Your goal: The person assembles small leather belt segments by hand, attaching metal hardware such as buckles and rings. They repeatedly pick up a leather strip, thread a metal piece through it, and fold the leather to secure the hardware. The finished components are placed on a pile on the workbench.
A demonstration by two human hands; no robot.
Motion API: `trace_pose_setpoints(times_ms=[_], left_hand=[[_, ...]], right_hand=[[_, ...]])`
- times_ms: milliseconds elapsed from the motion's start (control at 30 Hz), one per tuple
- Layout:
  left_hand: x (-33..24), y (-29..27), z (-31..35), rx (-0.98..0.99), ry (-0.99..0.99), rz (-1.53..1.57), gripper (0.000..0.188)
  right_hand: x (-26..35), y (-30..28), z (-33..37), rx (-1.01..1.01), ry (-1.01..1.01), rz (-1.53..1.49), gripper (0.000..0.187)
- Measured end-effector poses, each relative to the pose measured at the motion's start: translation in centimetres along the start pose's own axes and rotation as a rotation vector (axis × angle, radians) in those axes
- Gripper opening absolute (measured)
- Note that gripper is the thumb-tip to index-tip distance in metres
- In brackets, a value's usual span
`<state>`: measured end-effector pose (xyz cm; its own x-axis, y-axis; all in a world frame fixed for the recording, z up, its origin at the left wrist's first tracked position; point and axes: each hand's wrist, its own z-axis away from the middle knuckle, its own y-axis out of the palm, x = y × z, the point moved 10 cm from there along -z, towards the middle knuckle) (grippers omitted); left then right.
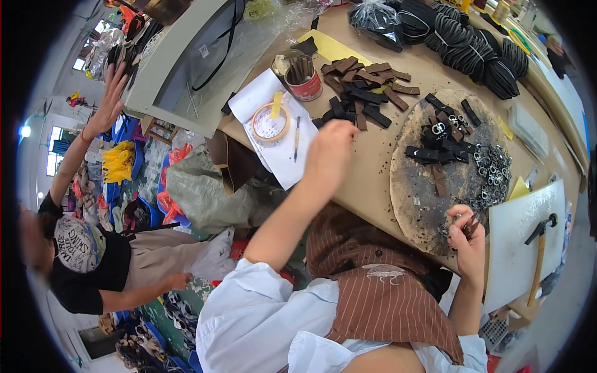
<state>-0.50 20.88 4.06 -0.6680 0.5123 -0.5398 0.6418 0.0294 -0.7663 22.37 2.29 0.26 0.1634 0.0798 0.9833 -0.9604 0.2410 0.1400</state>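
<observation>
My left hand is curled, its fingertips at the near edge of a pile of short black strips. Whatever is between those fingers is hidden. Brown leather strips lie heaped just behind the black ones. By the near edge of a round, stained wooden board, my right hand grips a small brown leather strip, partly covered by the fingers. On the board are black and brown strips with metal fittings, and beside them a heap of small silver metal rings or buckles.
A red tin of metal rods, a tape roll and a pen on paper stand at left. Bundled black cords lie at the back. A hammer rests on a white slab. Another person is at far left.
</observation>
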Motion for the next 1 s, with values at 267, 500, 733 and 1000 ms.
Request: trace_pose_setpoints(times_ms=[267, 500, 733, 1000], left_hand=[[4.5, 1.4, -2.5, 0.148, -0.168, -0.1, 0.033], [-1.7, 6.6, 2.8, 0.318, -0.524, 1.216, 0.012], [-8.5, 7.7, 5.4, 0.429, -0.463, 1.167, 0.015], [-10.9, 5.8, 5.9, 0.441, -0.403, 1.168, 0.026]], right_hand=[[-0.3, -0.1, -1.2, -0.215, 0.106, 0.289, 0.007], [-2.1, -0.1, -1.6, -0.092, 0.124, 0.108, 0.025], [4.0, 3.4, -0.8, 0.075, -0.107, -0.008, 0.025], [4.8, 3.0, -0.9, 0.039, -0.309, 0.104, 0.017]])
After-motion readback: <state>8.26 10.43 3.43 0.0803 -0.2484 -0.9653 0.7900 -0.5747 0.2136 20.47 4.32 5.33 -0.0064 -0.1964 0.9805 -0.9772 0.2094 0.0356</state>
